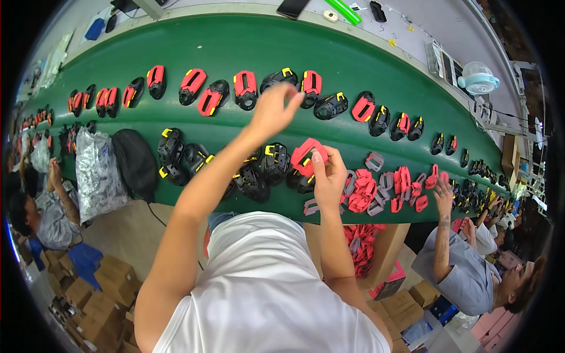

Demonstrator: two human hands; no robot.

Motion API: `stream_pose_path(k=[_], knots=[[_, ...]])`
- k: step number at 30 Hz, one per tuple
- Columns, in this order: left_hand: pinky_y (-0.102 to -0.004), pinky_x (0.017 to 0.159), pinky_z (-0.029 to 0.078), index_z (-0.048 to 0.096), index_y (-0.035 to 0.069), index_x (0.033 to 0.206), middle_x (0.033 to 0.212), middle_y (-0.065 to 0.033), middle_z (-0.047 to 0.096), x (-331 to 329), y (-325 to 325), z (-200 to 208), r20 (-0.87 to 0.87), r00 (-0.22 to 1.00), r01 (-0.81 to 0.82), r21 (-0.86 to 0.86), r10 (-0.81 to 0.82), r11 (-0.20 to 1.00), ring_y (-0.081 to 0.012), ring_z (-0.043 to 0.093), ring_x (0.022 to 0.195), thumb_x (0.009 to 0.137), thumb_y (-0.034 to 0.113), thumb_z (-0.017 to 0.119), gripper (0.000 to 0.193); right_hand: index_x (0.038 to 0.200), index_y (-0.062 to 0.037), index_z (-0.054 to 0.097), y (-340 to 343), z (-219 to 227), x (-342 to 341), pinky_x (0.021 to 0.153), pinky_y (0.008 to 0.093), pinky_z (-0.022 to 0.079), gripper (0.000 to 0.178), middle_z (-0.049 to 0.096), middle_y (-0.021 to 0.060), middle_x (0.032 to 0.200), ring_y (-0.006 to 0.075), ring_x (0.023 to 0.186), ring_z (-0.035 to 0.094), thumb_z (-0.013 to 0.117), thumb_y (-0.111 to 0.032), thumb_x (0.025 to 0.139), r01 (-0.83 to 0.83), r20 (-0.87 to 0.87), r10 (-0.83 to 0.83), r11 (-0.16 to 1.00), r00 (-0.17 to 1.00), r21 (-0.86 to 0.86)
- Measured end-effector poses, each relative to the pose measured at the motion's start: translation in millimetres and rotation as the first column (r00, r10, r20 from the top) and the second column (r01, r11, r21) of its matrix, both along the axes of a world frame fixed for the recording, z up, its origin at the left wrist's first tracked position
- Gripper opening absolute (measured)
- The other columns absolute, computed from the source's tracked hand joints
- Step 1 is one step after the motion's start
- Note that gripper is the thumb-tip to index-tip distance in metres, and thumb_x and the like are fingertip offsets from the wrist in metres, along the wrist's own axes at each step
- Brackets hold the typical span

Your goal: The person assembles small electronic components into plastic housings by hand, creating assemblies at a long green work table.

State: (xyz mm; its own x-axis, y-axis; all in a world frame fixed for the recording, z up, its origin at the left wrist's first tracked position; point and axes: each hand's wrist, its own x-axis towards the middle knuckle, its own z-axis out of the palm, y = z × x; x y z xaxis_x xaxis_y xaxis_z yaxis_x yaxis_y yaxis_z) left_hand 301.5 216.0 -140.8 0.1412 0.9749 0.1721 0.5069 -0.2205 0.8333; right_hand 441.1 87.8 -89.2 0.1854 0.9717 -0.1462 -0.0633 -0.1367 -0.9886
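Observation:
My left hand (274,110) reaches over the green belt (194,47), thumb and fingers apart, with nothing visible in it. Just beyond its fingers are a black part with a yellow clip (279,77) and a black part with a red cover (311,86). Closer to me, my right hand (329,175) pinches a red plastic cover (303,157) with a slot in it. Below that cover lie several black parts with yellow clips (275,162). Loose red covers (361,193) and grey frames (374,161) are heaped right of my right hand.
A clear plastic bag of parts (99,170) and a black rounded thing (134,162) stand at left. A co-worker (456,265) works at right, another (56,215) at left. A box of red pieces (359,247) sits below the belt edge. A small fan (479,77) stands far right.

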Motion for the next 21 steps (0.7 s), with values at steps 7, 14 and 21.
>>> stream_pose_path(k=[7,14,21], knots=[[-0.0486,0.094,0.034,0.048,-0.004,0.109,0.114,-0.0192,0.050,-8.0,61.9,-83.7,-0.709,0.704,-0.002,0.046,0.034,0.999,-0.0352,0.043,0.115,0.070,0.038,0.073,0.062,0.100,0.0048,0.058,-3.6,10.0,12.3,0.071,0.0206,0.044,0.017,0.059,0.0035,0.086,0.0076,0.079,0.055,0.056,-0.008,0.088,-0.055,0.098,0.052,0.998,0.994,0.026],[-0.0351,0.075,0.044,0.048,-0.003,0.104,0.085,-0.0173,0.058,5.0,-42.7,13.7,0.194,0.977,-0.028,-0.276,0.084,0.961,-0.0281,0.058,0.087,0.083,0.043,0.059,0.052,0.099,0.0037,0.052,-29.7,39.6,25.5,0.076,0.0235,0.048,0.019,0.061,0.0090,0.092,0.0109,0.083,0.059,0.062,0.001,0.082,0.019,-0.233,-0.008,0.999,0.972,0.046],[-0.0266,0.077,0.040,0.049,0.000,0.102,0.088,-0.0064,0.053,6.4,-181.0,101.6,0.725,0.687,0.320,-0.359,0.047,0.877,-0.0114,0.047,0.083,0.096,0.031,0.039,0.033,0.100,0.0051,0.053,-87.5,93.2,8.4,0.070,0.0212,0.048,0.020,0.060,0.0077,0.089,0.0095,0.081,0.058,0.063,0.001,0.082,0.029,-0.206,-0.006,0.994,0.978,0.107]])
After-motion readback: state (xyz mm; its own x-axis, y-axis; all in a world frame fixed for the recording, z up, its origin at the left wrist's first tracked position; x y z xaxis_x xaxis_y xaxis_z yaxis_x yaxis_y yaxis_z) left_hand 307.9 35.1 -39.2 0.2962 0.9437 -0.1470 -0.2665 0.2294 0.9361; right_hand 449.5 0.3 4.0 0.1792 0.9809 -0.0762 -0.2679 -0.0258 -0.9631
